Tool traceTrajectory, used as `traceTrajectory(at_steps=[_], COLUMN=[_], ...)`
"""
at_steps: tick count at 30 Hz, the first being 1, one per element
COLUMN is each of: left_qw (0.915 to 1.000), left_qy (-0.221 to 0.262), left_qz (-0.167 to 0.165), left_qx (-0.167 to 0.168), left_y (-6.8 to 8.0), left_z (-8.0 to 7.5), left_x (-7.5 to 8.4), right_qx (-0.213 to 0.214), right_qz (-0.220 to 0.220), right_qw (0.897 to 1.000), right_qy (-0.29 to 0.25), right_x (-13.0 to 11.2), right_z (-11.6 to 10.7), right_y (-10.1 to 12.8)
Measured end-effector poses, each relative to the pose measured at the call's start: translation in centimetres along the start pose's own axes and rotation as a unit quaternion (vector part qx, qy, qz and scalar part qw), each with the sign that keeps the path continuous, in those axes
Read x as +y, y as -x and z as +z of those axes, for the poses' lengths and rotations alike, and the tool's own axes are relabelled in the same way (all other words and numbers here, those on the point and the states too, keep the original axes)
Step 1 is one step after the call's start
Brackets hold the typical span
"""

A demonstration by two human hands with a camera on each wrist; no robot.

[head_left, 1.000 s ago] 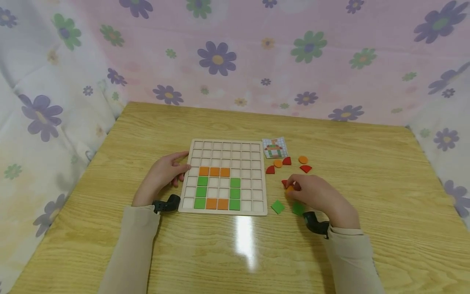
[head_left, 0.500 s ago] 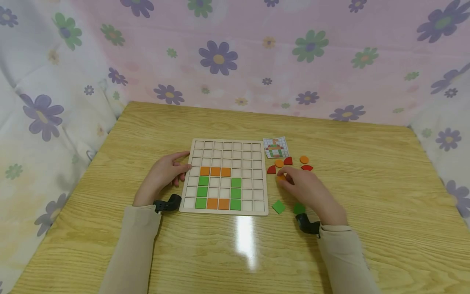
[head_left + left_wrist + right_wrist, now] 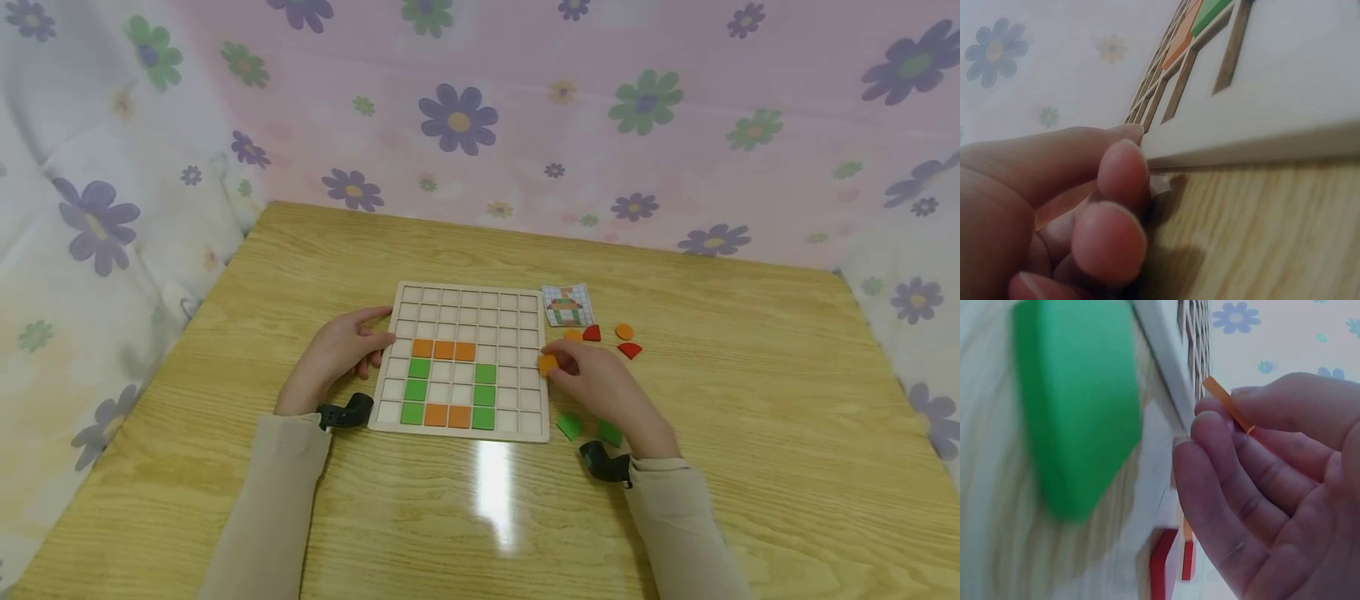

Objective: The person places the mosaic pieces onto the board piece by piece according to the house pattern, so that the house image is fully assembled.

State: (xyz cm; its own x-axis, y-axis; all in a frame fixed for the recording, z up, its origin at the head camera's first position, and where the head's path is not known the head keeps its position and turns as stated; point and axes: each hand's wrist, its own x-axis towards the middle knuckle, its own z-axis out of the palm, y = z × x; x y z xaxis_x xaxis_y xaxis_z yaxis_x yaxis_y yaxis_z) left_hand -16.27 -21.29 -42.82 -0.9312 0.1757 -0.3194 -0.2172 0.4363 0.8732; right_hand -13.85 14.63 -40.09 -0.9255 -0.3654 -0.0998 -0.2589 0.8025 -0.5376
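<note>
The right hand (image 3: 600, 387) pinches a small orange tile (image 3: 548, 364) between thumb and fingertips, holding it just at the right edge of the grid board (image 3: 525, 417). In the right wrist view the same orange tile (image 3: 1227, 404) shows edge-on, clamped between the thumb and the curled fingers (image 3: 1210, 462), close beside the board's pale rim.

The left hand (image 3: 337, 358) rests on the desk (image 3: 750, 433) against the board's left edge, its fingers loosely bent and its fingertips touching the rim. It grips nothing. The left wrist view shows those fingertips (image 3: 1124, 164) pressed up to the side of the board (image 3: 1260, 112).

On the board, three orange tiles (image 3: 443, 350) lie in a row, green tiles (image 3: 417, 390) run down a column on the left and another column on the right, and two more orange tiles sit in the bottom row between them.

Two loose green tiles (image 3: 569, 427) lie on the desk just below the right hand. Beyond the hand lie a few loose pieces: an orange disc (image 3: 624, 332) and red wedges (image 3: 629, 351). A small pattern card (image 3: 567, 305) lies by the board's far right corner. Flowered cloth (image 3: 525, 125) hangs behind and beside the desk.
</note>
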Motion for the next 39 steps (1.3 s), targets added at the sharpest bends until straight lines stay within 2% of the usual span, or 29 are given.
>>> traceTrajectory(at_steps=[3,7,12,19,25,29,34,39], left_qw=[0.9999,1.0,1.0,0.9996,0.9987,0.9989,0.9997,0.9999], left_qy=[-0.012,-0.003,-0.005,-0.023,-0.047,-0.042,-0.02,0.016], left_qz=[0.002,-0.004,0.0,-0.015,-0.02,-0.02,-0.007,-0.006], left_qx=[0.0,-0.003,-0.004,0.006,0.009,0.008,0.008,-0.004], left_y=[0.0,0.4,0.3,-0.1,-0.4,-0.3,-0.2,-0.1], left_z=[-0.1,-0.2,-0.2,-0.3,-0.2,-0.2,-0.2,-0.2], left_x=[0.1,0.6,0.7,0.3,0.4,0.3,0.1,0.0], right_qx=[-0.015,-0.029,-0.033,-0.04,-0.052,-0.051,-0.045,-0.043], right_qz=[0.017,0.051,0.078,0.065,0.052,0.035,0.035,0.035], right_qw=[0.999,0.996,0.993,0.991,0.984,0.981,0.983,0.991], right_qy=[-0.03,-0.071,-0.086,-0.11,-0.162,-0.182,-0.173,-0.122], right_x=[-0.7,-1.7,-2.6,-3.1,-3.1,-3.0,-3.1,-3.6], right_z=[0.2,0.5,0.9,1.3,1.4,2.0,2.7,2.9], right_y=[-0.5,-1.2,-2.2,-3.7,-4.7,-5.3,-5.6,-5.5])
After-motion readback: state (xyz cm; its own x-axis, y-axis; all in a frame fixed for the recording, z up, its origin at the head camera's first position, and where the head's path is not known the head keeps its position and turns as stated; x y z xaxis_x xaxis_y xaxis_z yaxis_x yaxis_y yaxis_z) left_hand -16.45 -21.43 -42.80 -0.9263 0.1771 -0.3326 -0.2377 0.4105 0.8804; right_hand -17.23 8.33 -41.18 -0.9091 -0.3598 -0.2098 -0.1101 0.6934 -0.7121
